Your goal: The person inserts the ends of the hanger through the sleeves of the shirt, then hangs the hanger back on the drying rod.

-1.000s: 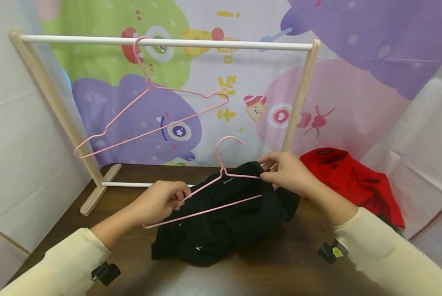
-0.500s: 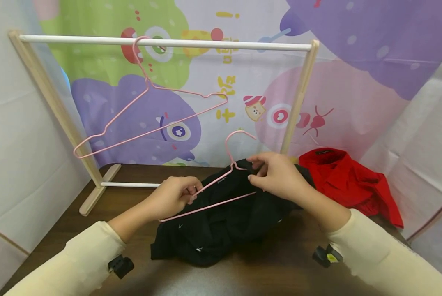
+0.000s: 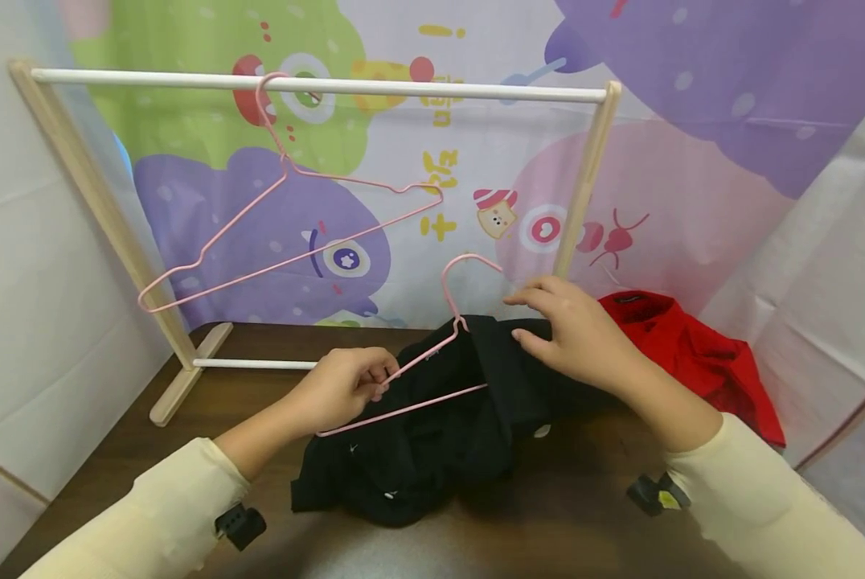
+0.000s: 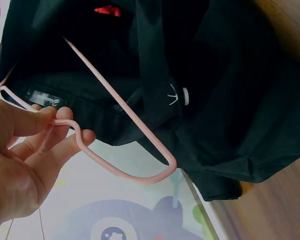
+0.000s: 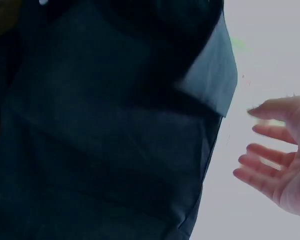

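In the head view a pink wire hanger point(image 3: 403, 411) leans over a crumpled black shirt point(image 3: 432, 470) on the table. My left hand point(image 3: 342, 390) pinches the hanger's left arm between thumb and fingers, just inboard of its notch in the left wrist view. The hanger's right end is hidden inside the shirt, behind the front edge and collar. A neck label point(image 4: 47, 98) and a white button point(image 4: 185, 96) show on the dark cloth. My right hand point(image 3: 584, 334) hovers right of the collar, fingers spread and holding nothing; the right wrist view shows a gap between it and the shirt.
A rack with a white rod point(image 3: 440, 86) and wooden legs point(image 3: 590, 185) stands behind. Another pink hanger point(image 3: 262, 96) hangs bare from the rod, left of its middle. A red shirt point(image 3: 700, 346) lies at the right, beyond my right forearm.
The hanger has shifted right with my left hand. The shirt's right front now covers the hanger's right end. My right hand has let go of the cloth and drawn off to the right.
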The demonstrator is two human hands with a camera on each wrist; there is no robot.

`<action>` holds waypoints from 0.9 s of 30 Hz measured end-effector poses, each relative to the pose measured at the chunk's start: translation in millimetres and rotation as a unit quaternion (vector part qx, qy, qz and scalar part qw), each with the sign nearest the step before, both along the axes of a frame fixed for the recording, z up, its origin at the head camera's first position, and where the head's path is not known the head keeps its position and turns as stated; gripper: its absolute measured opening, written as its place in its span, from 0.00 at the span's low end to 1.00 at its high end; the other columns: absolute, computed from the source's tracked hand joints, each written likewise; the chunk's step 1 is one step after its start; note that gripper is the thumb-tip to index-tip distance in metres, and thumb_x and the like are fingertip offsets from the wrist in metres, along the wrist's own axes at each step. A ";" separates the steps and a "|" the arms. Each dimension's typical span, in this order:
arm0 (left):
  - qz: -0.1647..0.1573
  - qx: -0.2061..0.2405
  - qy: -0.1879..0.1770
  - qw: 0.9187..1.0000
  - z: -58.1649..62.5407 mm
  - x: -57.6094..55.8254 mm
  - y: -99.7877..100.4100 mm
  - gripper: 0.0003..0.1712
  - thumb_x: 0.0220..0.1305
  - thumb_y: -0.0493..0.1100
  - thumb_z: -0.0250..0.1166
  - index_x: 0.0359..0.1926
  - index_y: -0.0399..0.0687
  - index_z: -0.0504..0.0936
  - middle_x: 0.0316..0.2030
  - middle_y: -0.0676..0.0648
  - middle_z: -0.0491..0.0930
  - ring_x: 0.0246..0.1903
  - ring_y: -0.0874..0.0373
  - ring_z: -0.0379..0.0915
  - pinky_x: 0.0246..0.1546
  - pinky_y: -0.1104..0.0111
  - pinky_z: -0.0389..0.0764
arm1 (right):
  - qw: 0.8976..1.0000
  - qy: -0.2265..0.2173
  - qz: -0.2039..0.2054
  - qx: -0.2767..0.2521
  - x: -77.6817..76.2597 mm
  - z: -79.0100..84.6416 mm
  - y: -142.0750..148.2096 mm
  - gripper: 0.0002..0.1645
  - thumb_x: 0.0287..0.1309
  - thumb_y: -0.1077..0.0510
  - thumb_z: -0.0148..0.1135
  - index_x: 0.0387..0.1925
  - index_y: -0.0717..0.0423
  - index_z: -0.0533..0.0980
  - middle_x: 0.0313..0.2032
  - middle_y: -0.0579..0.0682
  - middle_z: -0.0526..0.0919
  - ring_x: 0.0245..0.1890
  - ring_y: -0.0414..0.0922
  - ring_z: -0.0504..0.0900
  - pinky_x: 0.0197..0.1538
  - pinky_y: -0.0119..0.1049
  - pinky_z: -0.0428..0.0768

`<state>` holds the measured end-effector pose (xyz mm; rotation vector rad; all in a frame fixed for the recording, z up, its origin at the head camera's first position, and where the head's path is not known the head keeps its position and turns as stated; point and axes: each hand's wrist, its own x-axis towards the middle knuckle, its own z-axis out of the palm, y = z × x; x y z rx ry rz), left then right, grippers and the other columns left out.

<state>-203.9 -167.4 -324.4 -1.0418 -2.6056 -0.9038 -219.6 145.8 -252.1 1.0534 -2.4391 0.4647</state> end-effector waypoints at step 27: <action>0.034 -0.005 0.020 0.999 -0.3 10.4 19.5 0.16 0.51 0.21 0.60 0.39 0.41 0.81 0.24 0.55 0.77 0.24 0.67 0.71 0.30 0.69 0.76 | 0.997 -0.066 0.012 0.038 -12.2 -12.3 -14.7 0.20 0.52 0.60 0.72 0.48 0.60 0.81 0.43 0.54 0.86 0.41 0.51 0.84 0.46 0.48 0.81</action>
